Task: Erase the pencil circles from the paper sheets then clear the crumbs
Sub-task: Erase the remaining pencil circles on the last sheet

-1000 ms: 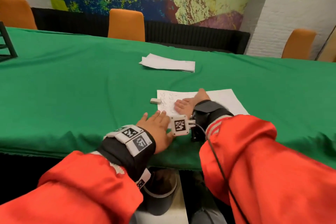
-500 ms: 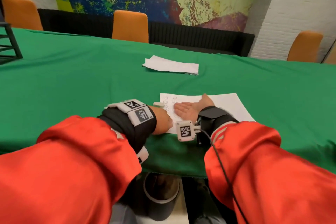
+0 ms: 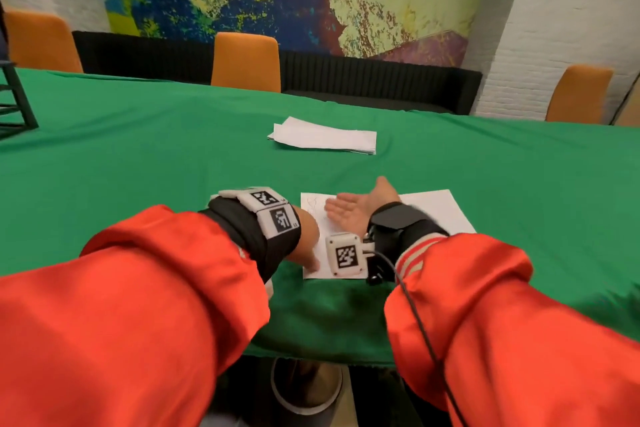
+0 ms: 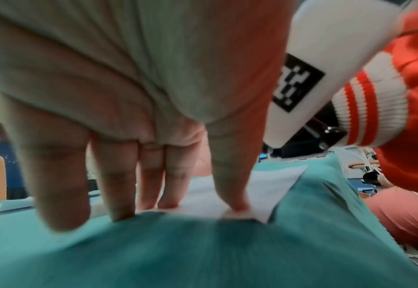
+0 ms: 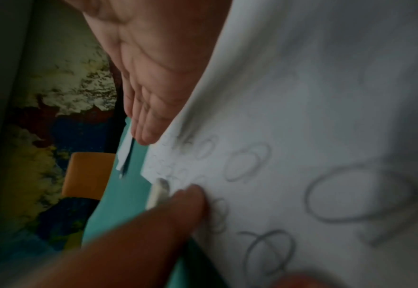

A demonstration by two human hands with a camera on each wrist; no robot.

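A: Two hands working. Left hand, fingers spread, pins the sheet's near-left corner by the counter's near edge; eraser just beside.

B: Right hand open, empty, over pencil circles. Advice: keep the sheet pinned flat, rub lightly.

Sheet lies on desk at near edge; paper stack beyond it at 12 o'clock; eraser at sheet's 9 o'clock edge.

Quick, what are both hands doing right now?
Left hand: open, fingertips pressing the paper sheet's edge.
Right hand: open, palm turned up, holding nothing.
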